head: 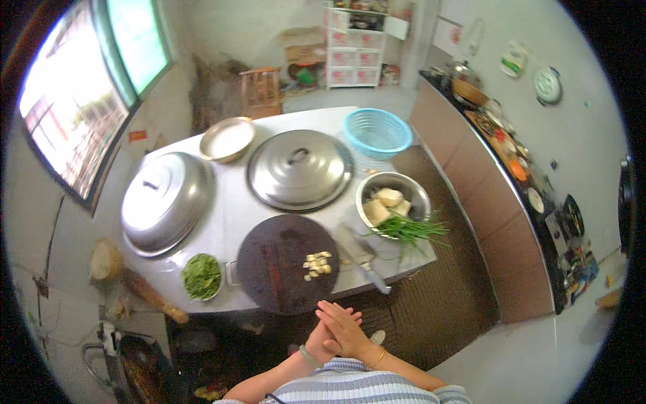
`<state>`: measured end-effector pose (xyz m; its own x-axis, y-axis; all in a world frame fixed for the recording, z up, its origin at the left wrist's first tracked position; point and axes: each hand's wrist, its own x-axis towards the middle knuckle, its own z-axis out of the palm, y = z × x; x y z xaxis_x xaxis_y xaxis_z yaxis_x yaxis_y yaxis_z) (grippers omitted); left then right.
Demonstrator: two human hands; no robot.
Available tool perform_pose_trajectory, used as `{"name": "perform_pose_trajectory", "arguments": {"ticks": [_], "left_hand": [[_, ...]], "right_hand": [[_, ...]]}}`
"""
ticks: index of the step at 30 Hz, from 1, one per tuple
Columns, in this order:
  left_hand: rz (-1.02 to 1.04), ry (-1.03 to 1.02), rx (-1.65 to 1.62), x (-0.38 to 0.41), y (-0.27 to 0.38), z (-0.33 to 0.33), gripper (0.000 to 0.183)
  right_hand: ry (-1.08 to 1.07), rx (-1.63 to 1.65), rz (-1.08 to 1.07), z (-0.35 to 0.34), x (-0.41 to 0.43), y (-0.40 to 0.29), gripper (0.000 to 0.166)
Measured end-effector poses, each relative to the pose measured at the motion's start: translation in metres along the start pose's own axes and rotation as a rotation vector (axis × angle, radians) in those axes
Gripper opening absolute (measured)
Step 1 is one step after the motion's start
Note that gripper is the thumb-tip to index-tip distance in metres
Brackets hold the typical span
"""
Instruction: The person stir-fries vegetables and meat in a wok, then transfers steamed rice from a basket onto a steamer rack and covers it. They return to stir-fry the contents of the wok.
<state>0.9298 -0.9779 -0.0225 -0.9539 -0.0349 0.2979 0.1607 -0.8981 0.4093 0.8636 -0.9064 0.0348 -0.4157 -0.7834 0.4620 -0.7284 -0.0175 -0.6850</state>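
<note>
My left hand (321,339), with a pale green bangle at its wrist, is pressed against my right hand (349,337). The right lies over it, hiding much of the left palm; no object shows between them. Both are in front of the table edge, below a dark round cutting board (282,257). Peeled garlic cloves (318,265) sit in a loose group on the board's right half. Right of the board rests a cleaver (361,257), its handle pointing toward me over the table edge. Shredded greens fill a small bowl (201,276) to the left.
On the white table (227,217) are two large metal lids, one domed (169,202) and one flatter (300,169), a basin (228,140) and a blue plastic basket (377,132). A steel bowl (423,192) holds pale chunks and long green stalks. A cluttered counter (484,197) runs along the right.
</note>
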Motion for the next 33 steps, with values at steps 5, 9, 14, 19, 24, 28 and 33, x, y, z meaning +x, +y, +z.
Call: {"name": "perform_pose_trajectory", "arguments": {"ticks": [5, 9, 14, 19, 24, 28, 33], "left_hand": [[-0.748, 0.369, -0.182, 0.076, -0.123, 0.027, 0.032], [-1.062, 0.369, -0.044, 0.138, -0.210, 0.091, 0.035], [-1.175, 0.337, 0.057, 0.209, -0.273, 0.119, 0.040], [-1.208, 0.440, 0.156, 0.274, -0.320, 0.133, 0.043], [-1.088, 0.480, 0.216, 0.341, -0.373, 0.107, 0.040], [-1.053, 0.563, 0.282, 0.403, -0.422, 0.098, 0.040], [-1.094, 0.418, 0.321, 0.486, -0.506, 0.118, 0.062]], "right_hand": [[0.129, -0.320, 0.259, -0.140, -0.117, 0.061, 0.047], [0.189, -0.392, 0.518, -0.232, -0.220, 0.087, 0.037], [0.566, -0.365, 0.830, -0.310, -0.283, 0.121, 0.026], [0.788, -0.305, 1.037, -0.367, -0.321, 0.151, 0.024], [0.764, -0.480, 1.085, -0.438, -0.350, 0.196, 0.024], [0.675, -0.690, 1.206, -0.518, -0.405, 0.215, 0.021], [1.110, -0.955, 1.033, -0.631, -0.501, 0.236, 0.014]]}}
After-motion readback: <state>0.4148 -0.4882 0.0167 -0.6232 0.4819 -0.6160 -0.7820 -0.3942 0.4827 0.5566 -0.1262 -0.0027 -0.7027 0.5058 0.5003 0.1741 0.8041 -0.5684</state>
